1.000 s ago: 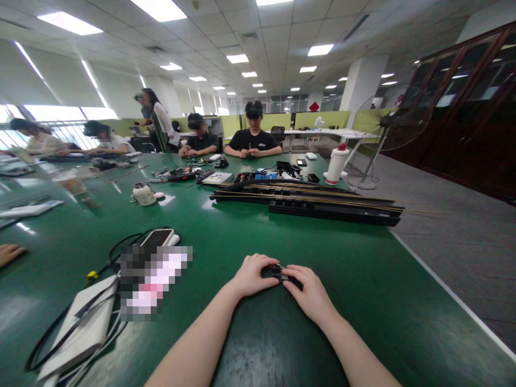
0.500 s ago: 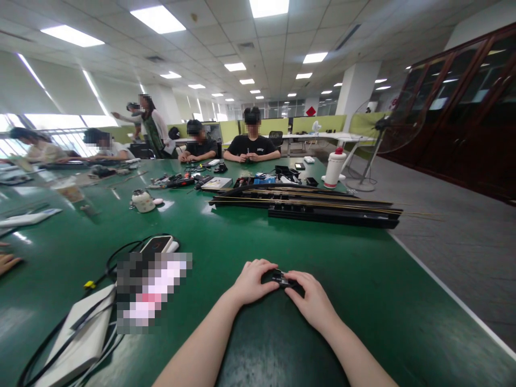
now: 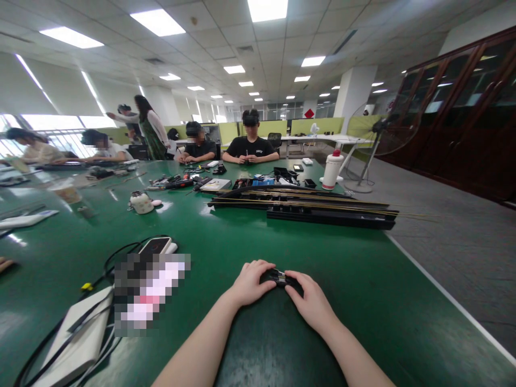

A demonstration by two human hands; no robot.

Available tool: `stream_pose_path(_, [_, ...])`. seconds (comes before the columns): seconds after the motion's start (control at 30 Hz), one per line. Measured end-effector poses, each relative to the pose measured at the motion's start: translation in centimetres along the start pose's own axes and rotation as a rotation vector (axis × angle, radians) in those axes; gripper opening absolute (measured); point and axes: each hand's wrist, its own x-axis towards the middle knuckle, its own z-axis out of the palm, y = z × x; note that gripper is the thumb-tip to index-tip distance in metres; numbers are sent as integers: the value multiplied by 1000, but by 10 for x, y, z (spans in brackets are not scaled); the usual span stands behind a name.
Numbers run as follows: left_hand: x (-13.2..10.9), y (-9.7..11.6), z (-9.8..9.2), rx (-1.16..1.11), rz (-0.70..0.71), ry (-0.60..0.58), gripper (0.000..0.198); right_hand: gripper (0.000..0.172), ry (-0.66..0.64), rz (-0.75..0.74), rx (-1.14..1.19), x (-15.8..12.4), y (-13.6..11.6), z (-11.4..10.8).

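Between my two hands is a small black part [image 3: 279, 277] with a few bright, metallic-looking bits on its upper side; its exact kind is too small to make out. My left hand [image 3: 250, 284] grips its left end, thumb on the near side and fingers on the far side. On the right end, my right hand [image 3: 309, 296] pinches it in the same way. Both hands are low over the green table [image 3: 226, 242], and the fingers hide much of the part's ends.
Black rails with thin brass-coloured rods [image 3: 330, 217] lie across the table ahead. To the left are a phone-like device [image 3: 155, 247], cables and a white box [image 3: 76, 336]. A small jar [image 3: 141, 203] and a white bottle [image 3: 331, 171] stand farther off. Several people sit around the table.
The black part has turned slightly between my fingers, showing more of its bright bits. Another person's hand at the left edge has drawn back. My hands have hardly moved.
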Motion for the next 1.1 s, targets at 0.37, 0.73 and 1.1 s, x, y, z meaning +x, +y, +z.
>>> stream_pose_path(0.37, [0, 0, 0, -16, -4, 4, 38, 30, -16, 7, -32, 0, 1, 0])
stream_pose_path(0.73, [-1, 0, -2, -15, -7, -4, 40, 29, -24, 7, -26, 0, -1, -2])
stream_pose_path(1.1, [1, -3, 1, -2, -12, -13, 50, 29, -20, 3, -28, -1, -3, -2])
